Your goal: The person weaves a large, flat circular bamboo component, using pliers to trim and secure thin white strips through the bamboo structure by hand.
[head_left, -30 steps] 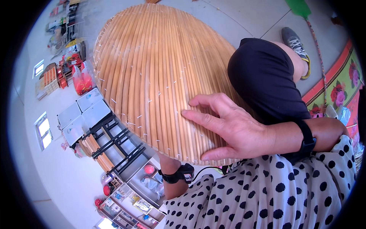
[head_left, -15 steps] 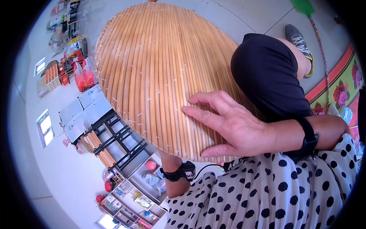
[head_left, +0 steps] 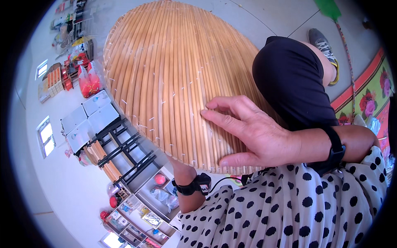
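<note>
An oval-looking mat of pale stalks (head_left: 165, 74), laid side by side and stitched with short white threads, is held tilted before me. My right hand (head_left: 252, 128) lies on its near right part, palm down. Its thumb is spread well away from the forefinger, and the fingertips touch the stalks with nothing visible in them. Beneath the near edge goes my left hand (head_left: 182, 168); only its wrist side shows, and the mat hides its fingers. A dark band with a small device (head_left: 196, 184) is on the left wrist, and a black band (head_left: 334, 145) on the right.
My bent knee in dark trousers (head_left: 291, 78) presses close to the mat's right side. Further off lie a shoe (head_left: 322, 45), a green fly swatter (head_left: 330, 8) and a flowered cloth (head_left: 370, 99). Left stand a black metal frame (head_left: 118, 151), pale boxes (head_left: 89, 120) and shelves (head_left: 138, 215).
The room behind has shifted slightly left and down in view. My right hand stays on nearly the same stalks, its fingers a little higher, and the mat is tilted marginally differently.
</note>
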{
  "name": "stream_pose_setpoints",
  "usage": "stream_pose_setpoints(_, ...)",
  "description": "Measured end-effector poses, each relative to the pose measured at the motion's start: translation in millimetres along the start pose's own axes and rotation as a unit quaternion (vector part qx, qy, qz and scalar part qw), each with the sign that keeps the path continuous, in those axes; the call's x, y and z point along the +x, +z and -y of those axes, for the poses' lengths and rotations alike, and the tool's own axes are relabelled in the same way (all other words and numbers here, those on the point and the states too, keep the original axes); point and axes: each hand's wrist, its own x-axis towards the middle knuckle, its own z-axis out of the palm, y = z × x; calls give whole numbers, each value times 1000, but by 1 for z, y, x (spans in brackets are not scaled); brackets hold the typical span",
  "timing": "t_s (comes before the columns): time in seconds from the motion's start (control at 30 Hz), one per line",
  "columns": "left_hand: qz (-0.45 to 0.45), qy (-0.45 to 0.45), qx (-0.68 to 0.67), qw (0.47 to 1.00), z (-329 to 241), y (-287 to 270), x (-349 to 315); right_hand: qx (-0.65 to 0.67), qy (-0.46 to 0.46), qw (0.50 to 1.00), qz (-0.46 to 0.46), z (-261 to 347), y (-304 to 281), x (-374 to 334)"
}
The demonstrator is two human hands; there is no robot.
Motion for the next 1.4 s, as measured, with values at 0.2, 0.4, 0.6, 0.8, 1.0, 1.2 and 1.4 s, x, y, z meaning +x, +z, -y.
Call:
stream_pose_setpoints(0.2,-4,-7,-37,999,3,3,3,-10,3,1000,-17,0,0,2)
stream_pose_setpoints(0.4,-5,-11,-70,997,8,7,6,-22,13,999,-34,0,1,2)
stream_pose_setpoints(0.6,-18,-28,-126,992,12,8,6,-13,5,1000,-28,-1,-1,1)
stream_pose_setpoints(0.8,-26,-51,-282,958,21,19,15,-72,-11,997,-16,8,-13,-5)
stream_pose_setpoints(1.0,59,188,-58,979,-17,25,44,-128,4,992,23,22,-22,-6)
stream_pose_setpoints(1.2,252,223,-20,941,-37,25,73,-161,25,986,18,30,-33,-10)
stream_pose_setpoints(1.4,290,266,-102,914,-44,47,85,-152,89,983,45,45,-45,-13)
